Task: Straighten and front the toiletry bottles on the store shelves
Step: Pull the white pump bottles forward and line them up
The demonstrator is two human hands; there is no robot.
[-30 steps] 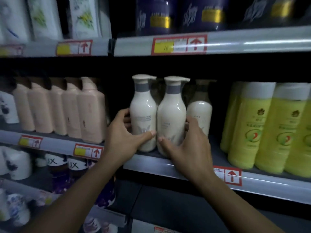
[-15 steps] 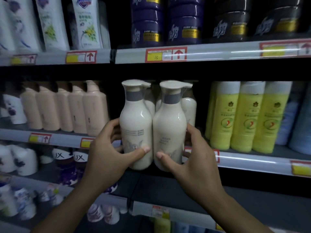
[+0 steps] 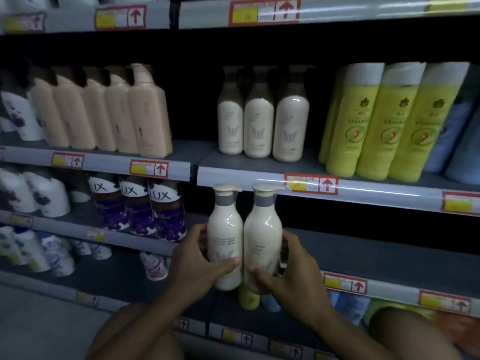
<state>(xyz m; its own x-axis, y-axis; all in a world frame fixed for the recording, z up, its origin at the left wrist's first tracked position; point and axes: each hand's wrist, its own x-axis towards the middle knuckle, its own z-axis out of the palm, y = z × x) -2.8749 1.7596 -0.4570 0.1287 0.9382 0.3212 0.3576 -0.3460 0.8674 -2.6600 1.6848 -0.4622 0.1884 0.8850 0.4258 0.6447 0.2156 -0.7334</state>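
Note:
Two cream pump bottles with grey collars are held upright side by side in front of the shelves, clear of any shelf. My left hand (image 3: 196, 266) grips the left cream bottle (image 3: 225, 229), thumb across its front. My right hand (image 3: 291, 272) grips the right cream bottle (image 3: 262, 229) the same way. Three more cream bottles (image 3: 262, 126) stand in a row set back on the middle shelf (image 3: 249, 178), directly above.
Peach bottles (image 3: 109, 113) stand left of the cream row, yellow-green bottles (image 3: 384, 120) right of it. Purple LUX bottles (image 3: 145, 203) sit on the lower left shelf. Behind my hands lies a dark lower shelf (image 3: 363, 253). Red-framed price tags line the shelf edges.
Both hands have carried the two cream bottles off the middle shelf and down, below its front edge. Three bottles behind them have come into view.

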